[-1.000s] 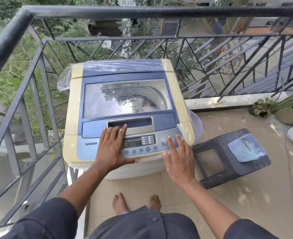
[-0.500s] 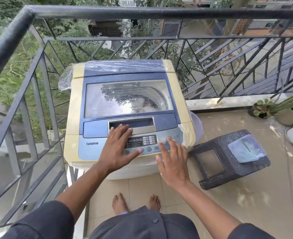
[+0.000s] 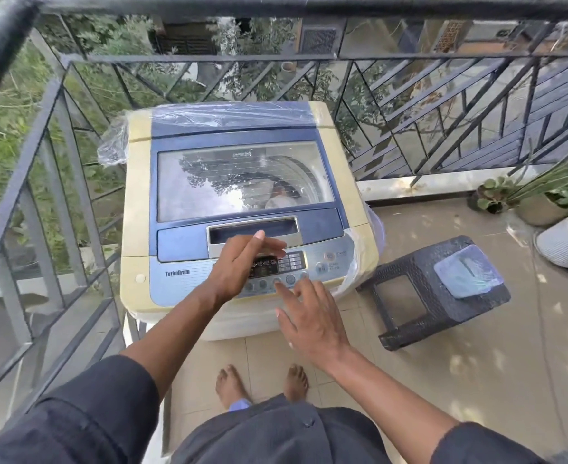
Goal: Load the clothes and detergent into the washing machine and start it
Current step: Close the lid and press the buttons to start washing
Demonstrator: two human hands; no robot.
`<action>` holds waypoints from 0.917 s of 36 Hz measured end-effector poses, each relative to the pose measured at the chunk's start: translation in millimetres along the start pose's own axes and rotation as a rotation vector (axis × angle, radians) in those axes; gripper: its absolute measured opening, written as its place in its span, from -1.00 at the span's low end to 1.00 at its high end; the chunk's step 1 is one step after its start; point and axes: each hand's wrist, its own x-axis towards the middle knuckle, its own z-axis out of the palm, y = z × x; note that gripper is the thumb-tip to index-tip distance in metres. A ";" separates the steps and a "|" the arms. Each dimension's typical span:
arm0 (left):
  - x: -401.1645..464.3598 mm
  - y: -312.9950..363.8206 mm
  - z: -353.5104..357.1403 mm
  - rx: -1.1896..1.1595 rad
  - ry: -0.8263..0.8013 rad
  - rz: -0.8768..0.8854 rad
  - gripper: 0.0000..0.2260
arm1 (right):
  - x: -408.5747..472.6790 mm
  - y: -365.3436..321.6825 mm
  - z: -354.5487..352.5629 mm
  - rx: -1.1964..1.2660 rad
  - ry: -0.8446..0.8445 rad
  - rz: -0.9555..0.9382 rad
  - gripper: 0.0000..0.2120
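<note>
While my left hand (image 3: 242,262) hovers released over the washing machine (image 3: 242,182), my right hand (image 3: 312,321), fingers loose, touches a panel button (image 3: 277,281).

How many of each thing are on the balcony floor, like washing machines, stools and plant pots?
Washing machine: 1
Stool: 1
Plant pots: 3, dark pot, beige pot, white ribbed pot
Total: 5
</note>
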 end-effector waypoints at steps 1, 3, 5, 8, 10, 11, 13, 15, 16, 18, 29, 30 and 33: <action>1.8 0.3 0.2 -0.004 -0.004 0.005 -0.44 | 0.1 -1.1 0.7 0.003 -0.003 0.007 -0.52; 5.2 0.5 0.6 -0.024 -0.017 0.009 -0.44 | 0.2 -3.0 1.7 0.006 -0.019 0.021 -0.51; 8.2 -0.6 0.0 -0.044 -0.030 0.007 -0.45 | 0.4 -5.0 1.8 0.014 -0.045 0.030 -0.52; 11.3 -1.9 -0.8 -0.082 -0.045 -0.009 -0.44 | 0.5 -9.2 0.7 0.036 -0.104 0.051 -0.53; 13.3 -3.4 -2.7 -0.112 -0.057 -0.028 -0.44 | 1.1 -12.8 0.6 0.062 -0.126 0.068 -0.54; 14.2 -4.7 -4.1 -0.125 -0.065 -0.040 -0.43 | 1.3 -14.5 1.1 0.075 -0.131 0.071 -0.54; 15.4 -8.3 -7.3 -0.154 -0.089 -0.067 -0.43 | 1.2 -18.3 3.3 0.090 -0.131 0.058 -0.54; 16.0 -11.7 -9.9 -0.180 -0.104 -0.081 -0.42 | 1.1 -22.1 6.3 0.101 -0.143 0.042 -0.53; 16.2 -12.5 -10.6 -0.190 -0.108 -0.083 -0.42 | 1.6 -24.0 7.2 0.104 -0.159 0.039 -0.52; 16.0 -13.0 -10.9 -0.192 -0.112 -0.077 -0.42 | 3.8 -27.2 6.9 0.101 -0.220 0.042 -0.49; 19.1 -18.0 -14.1 -0.161 -0.128 -0.012 -0.48 | 11.4 -36.1 5.3 0.093 -0.353 0.095 -0.40; 19.7 -18.3 -14.2 -0.164 -0.128 -0.012 -0.48 | 11.7 -37.1 5.5 0.092 -0.358 0.097 -0.39; 20.7 -19.1 -14.4 -0.172 -0.124 -0.020 -0.48 | 12.1 -40.2 6.3 0.082 -0.379 0.107 -0.38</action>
